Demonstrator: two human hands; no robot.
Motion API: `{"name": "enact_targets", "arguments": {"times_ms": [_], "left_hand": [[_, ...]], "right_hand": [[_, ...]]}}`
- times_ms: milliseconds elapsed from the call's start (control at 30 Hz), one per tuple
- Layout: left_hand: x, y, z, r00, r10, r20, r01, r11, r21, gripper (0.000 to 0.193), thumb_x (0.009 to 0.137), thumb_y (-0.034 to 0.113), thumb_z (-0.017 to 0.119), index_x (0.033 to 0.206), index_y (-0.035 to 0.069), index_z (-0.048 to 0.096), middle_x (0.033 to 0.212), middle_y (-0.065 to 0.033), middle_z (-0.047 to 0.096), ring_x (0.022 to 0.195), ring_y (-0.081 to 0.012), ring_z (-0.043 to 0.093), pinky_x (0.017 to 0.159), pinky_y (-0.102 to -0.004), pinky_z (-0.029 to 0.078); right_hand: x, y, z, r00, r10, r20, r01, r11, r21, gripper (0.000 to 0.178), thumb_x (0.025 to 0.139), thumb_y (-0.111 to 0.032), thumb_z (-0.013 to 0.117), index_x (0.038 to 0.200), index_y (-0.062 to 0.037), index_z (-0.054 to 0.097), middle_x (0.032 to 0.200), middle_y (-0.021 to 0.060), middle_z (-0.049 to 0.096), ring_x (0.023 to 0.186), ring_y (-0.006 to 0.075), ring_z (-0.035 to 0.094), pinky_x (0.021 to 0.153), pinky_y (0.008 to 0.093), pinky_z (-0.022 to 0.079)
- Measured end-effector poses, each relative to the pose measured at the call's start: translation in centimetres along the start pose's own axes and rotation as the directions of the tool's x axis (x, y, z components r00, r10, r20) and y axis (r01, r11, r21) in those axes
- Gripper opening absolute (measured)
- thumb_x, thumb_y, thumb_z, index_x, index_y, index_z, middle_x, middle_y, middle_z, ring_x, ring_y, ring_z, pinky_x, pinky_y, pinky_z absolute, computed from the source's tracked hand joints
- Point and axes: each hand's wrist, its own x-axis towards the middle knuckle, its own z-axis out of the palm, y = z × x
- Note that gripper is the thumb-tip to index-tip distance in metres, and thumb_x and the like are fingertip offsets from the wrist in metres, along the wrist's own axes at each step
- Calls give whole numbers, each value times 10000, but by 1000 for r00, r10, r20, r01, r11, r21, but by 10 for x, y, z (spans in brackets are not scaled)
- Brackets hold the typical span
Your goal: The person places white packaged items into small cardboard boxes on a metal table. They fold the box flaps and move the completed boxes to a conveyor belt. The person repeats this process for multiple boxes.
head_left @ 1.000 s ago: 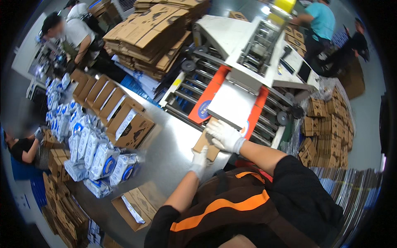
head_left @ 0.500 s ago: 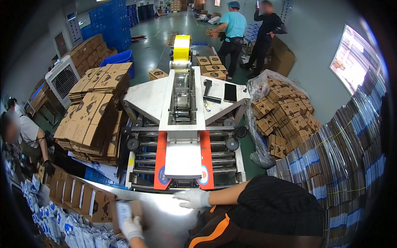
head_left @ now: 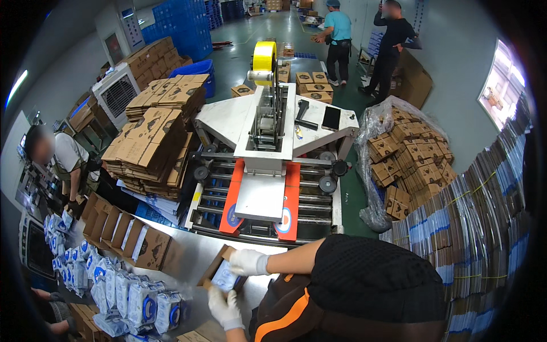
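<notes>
A small open cardboard box (head_left: pixel 212 270) sits on the metal table in front of me, a white and blue soft pack (head_left: pixel 225 277) showing inside. My right hand (head_left: pixel 249 263), in a white glove, is closed on the box's far edge by a raised flap. At the near edge my left hand (head_left: pixel 224 308), also gloved, has its fingers closed on the cardboard; some fingertips are blurred. To the left stand several open boxes (head_left: pixel 149 249) in a row. Many white and blue packs (head_left: pixel 141 303) are crowded upright nearer to me.
Beyond the metal table (head_left: pixel 191 246) stands a carton-taping machine (head_left: pixel 263 196) with rollers and yellow tape (head_left: pixel 263 60). Flattened cartons (head_left: pixel 142 139) are stacked left; bundled cardboard (head_left: pixel 450 239) rises at right. A co-worker (head_left: pixel 71 162) stands at left, two people farther off.
The box has moved right, to in front of my body, and its pack shows from above. My right hand has left the bare tabletop for the box. The whole view has shifted.
</notes>
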Motion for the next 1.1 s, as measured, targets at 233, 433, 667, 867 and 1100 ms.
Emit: {"name": "enact_targets", "arguments": {"times_ms": [233, 433, 667, 867, 1100], "left_hand": [[59, 42, -10, 989, -122, 78, 100, 964, 247, 365, 820, 143, 825, 1142, 0, 730, 1038, -234, 721, 914, -406, 686, 817, -456, 551], [31, -48, 41, 875, -483, 23, 429, 754, -498, 980, 804, 223, 901, 1577, 25, 333, 1399, -179, 574, 1187, -283, 607, 1036, -398, 510], [11, 10, 94, 655, -142, 742, 725, 393, -565, 621, 1041, 287, 631, 1538, 62, 333, 1380, -160, 576, 1152, -276, 661, 865, -409, 623], [72, 60, 128, 582, -349, 734, 813, 244, -529, 549, 1073, 422, 558, 1493, 158, 324, 1326, -203, 601, 1049, -339, 708, 803, -485, 631], [98, -13, 76, 844, -373, 385, 464, 868, -176, 647, 963, 395, 681, 1488, 72, 485, 1490, -209, 526, 1342, -362, 527, 1155, -477, 381]], "right_hand": [[66, -11, -31, 950, -52, 309, 155, 935, -319, 414, 935, -437, 620, 944, -63, 799, 950, 179, 758, 880, 369, 727, 814, 460, 573], [25, -16, 27, 862, -467, -198, 431, 880, -199, 403, 871, -316, 687, 1186, -71, 637, 1207, 179, 608, 1129, 397, 592, 1020, 477, 473], [-45, 70, -36, 897, -443, 1, 429, 869, -248, 526, 927, -345, 646, 1349, -43, 557, 1387, 206, 564, 1317, 380, 529, 1148, 499, 385], [6, 90, -58, 895, -410, -175, 370, 902, -225, 262, 960, -244, 595, 1091, -25, 656, 1132, 170, 648, 1143, 349, 604, 1024, 447, 473], [120, -24, -74, 918, -368, -146, 384, 918, 98, 241, 949, -156, 648, 1159, -53, 706, 1126, 174, 731, 1079, 368, 693, 972, 429, 548]]}}
